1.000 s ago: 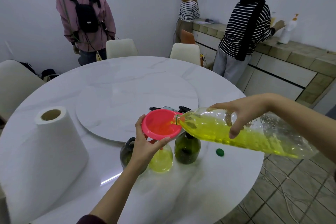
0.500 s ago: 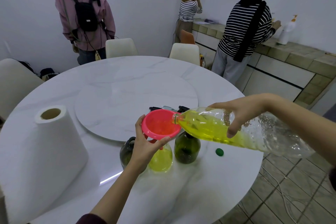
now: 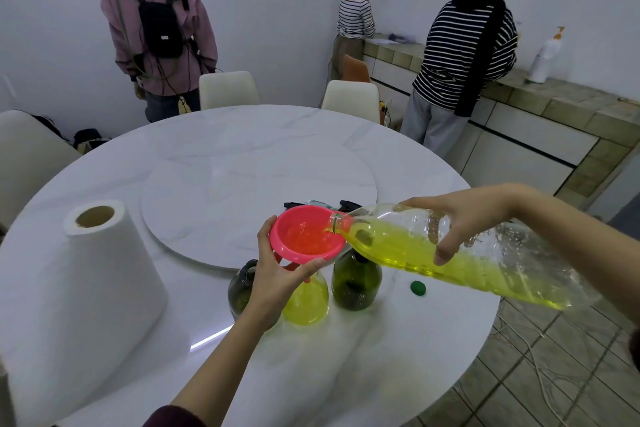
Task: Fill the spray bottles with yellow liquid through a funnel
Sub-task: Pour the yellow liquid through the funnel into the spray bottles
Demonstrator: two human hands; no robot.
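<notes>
Yellow liquid in tilted bottle, pink funnel

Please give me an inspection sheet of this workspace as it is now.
Surface: round white table, with a raised turntable.
Job's things: pink funnel above yellow-filled bottle; two green bottles; tilted clear bottle pouring.
Clutter: paper roll, green cap.
Grippers: left hand holds funnel; right hand grips clear bottle.
Cables: white cords on floor.
Surroundings: three people, chairs, tiled counter.
</notes>
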